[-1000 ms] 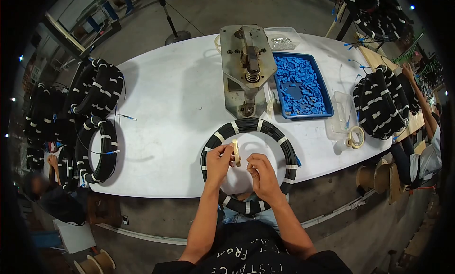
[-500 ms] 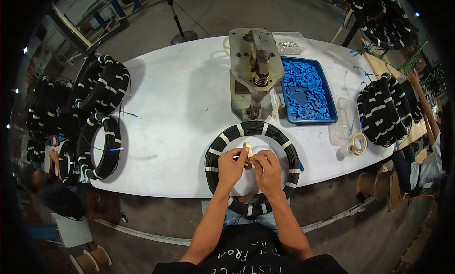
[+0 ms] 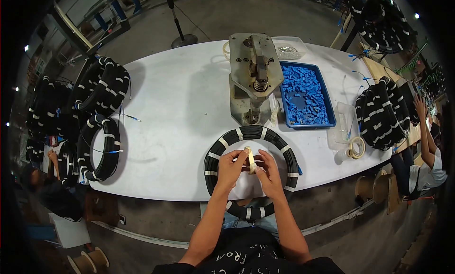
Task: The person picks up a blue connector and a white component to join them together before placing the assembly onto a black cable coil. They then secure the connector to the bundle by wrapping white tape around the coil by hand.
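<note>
A black cable coil (image 3: 290,165), bound with several white tape bands, lies on the table in front of me. Over its open centre, my left hand (image 3: 231,168) grips a narrow cream tape roll (image 3: 250,161) by its left side. My right hand (image 3: 268,172) is at the roll's right side, thumb against its lower part and fingers curled behind. The roll stands on edge between the two hands. A blue connector (image 3: 300,170) pokes out at the coil's right side.
A metal press (image 3: 255,75) stands behind the coil, beside a blue tray (image 3: 332,114) of small blue parts. More tape rolls (image 3: 356,147) and a clear container (image 3: 340,132) are at right. Taped coils (image 3: 112,146) flank the table. One person (image 3: 426,165) sits at right, another (image 3: 54,188) at left.
My right hand's fingers have spread from a pinch and moved onto the side of the tape roll. The roll shows more between my hands. The coil stays in place.
</note>
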Demonstrator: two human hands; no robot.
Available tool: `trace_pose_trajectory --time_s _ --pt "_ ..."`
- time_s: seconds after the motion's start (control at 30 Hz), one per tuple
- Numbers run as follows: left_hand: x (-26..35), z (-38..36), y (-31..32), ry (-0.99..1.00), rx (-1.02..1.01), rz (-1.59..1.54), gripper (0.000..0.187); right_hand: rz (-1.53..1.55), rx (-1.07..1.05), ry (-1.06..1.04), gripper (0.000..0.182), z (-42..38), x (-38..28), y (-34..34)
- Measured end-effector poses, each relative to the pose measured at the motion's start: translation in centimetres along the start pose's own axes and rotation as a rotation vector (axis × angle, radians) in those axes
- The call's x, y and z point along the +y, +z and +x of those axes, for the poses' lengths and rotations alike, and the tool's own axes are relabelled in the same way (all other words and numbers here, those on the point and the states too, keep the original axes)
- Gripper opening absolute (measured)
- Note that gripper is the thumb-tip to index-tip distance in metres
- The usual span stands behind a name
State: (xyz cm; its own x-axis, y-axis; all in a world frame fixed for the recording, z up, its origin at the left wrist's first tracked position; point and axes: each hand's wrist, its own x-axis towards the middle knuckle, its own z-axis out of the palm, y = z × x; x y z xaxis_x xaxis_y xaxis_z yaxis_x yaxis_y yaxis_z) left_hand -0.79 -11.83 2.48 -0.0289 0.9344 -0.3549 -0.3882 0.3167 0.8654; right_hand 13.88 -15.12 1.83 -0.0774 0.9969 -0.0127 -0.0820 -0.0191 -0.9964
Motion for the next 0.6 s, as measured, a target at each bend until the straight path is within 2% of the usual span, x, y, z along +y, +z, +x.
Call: trace_pose_trajectory --time_s 0.07,0.2,0.27,0.33,0.43,0.47,0.53,0.57,0.6 --pt "-0.2 0.3 0.1 0.014 -0.024 0.092 0.025 0.244 -0.104 0.043 0.051 0.1 -0.3 0.3" --pt "-0.3 0.6 0.3 0.002 -0.018 0.029 0.027 0.131 -0.133 0.11 0.059 1.0 -0.7 -0.1" --pt "-0.2 0.9 0.3 0.026 -0.028 0.102 0.028 0.075 -0.122 0.061 0.062 1.3 -0.5 -0.4" --pt "0.0 1.4 -0.4 0.061 -0.074 0.178 0.029 0.026 -0.114 0.123 0.064 1.7 -0.6 -0.6" --pt "1.6 2.2 -1.8 0.163 -0.065 0.744 0.029 0.098 -0.056 0.114 0.064 2.1 0.7 -1.5" --pt "2.1 2.7 -2.0 0.17 -0.064 0.743 0.029 0.121 -0.019 0.123 0.064 2.2 0.9 -1.8" --pt "3.2 3.7 -2.0 0.896 0.187 1.238 0.042 0.179 0.016 0.116 0.062 2.7 0.8 -2.1" --pt "3.4 4.5 -2.6 0.802 0.181 1.34 0.065 0.222 0.061 0.138 0.061 2.9 1.1 -2.4" --pt "3.6 5.3 -2.7 0.813 0.184 1.337 0.065 0.265 0.106 0.16 0.06 3.0 1.1 -2.6"
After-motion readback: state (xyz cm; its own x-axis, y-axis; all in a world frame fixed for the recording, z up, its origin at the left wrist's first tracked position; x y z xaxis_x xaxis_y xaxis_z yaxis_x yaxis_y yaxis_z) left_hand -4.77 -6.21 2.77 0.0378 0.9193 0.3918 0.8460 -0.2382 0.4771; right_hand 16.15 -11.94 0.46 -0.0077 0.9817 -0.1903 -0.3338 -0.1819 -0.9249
